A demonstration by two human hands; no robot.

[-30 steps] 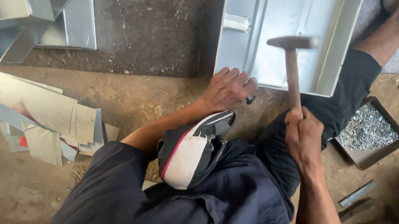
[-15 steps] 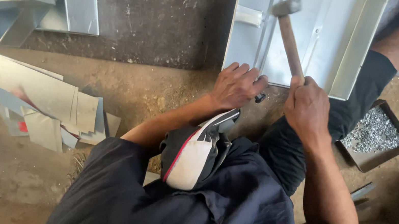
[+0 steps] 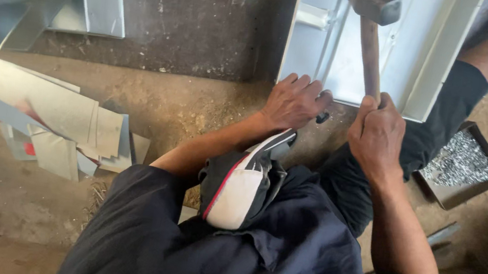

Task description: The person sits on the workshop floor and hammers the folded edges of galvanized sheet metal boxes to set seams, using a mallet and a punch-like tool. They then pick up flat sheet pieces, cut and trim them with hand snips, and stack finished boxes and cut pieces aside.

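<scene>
Head view: the right hand (image 3: 377, 136) has its grip closed around the hammer (image 3: 371, 41), whose head is raised over the sheet-metal tray (image 3: 436, 62). The left hand (image 3: 294, 103) pins the tray's near edge, perhaps pinching a small dark piece. A square blow, clear of those fingers, would serve best.

One hammer (image 3: 370, 28) up, two hands on show: left hand (image 3: 292, 102), right hand (image 3: 377, 136). One sheet-metal tray (image 3: 430, 61), one box of small metal bits (image 3: 460, 164) (uncountable), one shoe (image 3: 242, 184).
</scene>
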